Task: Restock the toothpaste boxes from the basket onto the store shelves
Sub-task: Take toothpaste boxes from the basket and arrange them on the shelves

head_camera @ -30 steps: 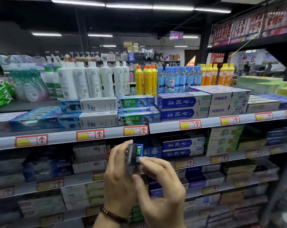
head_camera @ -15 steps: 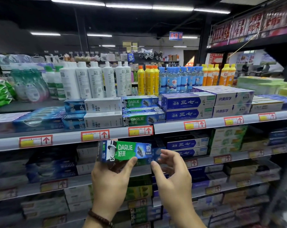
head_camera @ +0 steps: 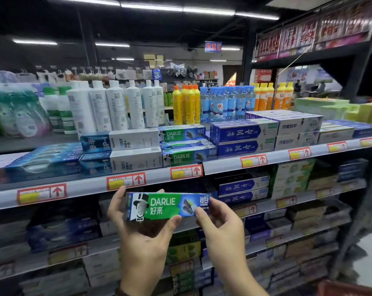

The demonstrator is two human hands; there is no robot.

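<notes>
Grey metal store shelves (head_camera: 84,190) fill the frame, tiers mostly stocked. Darlie stack (head_camera: 187,146) sits at centre on the top tier. Red basket (head_camera: 351,288) edge at lower right; contents out of view. One green Darlie box (head_camera: 168,207) is held level, lower centre, not yet shelved. Left hand (head_camera: 142,238) grips its left end; right hand (head_camera: 221,229) pinches the right end.

Left hand (head_camera: 142,238) — dark wristband (head_camera: 119,293).

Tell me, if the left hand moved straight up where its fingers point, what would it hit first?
Probably the shelf rail with its red price tag, just above the left hand holding the Darlie box; depth is unclear.
</notes>
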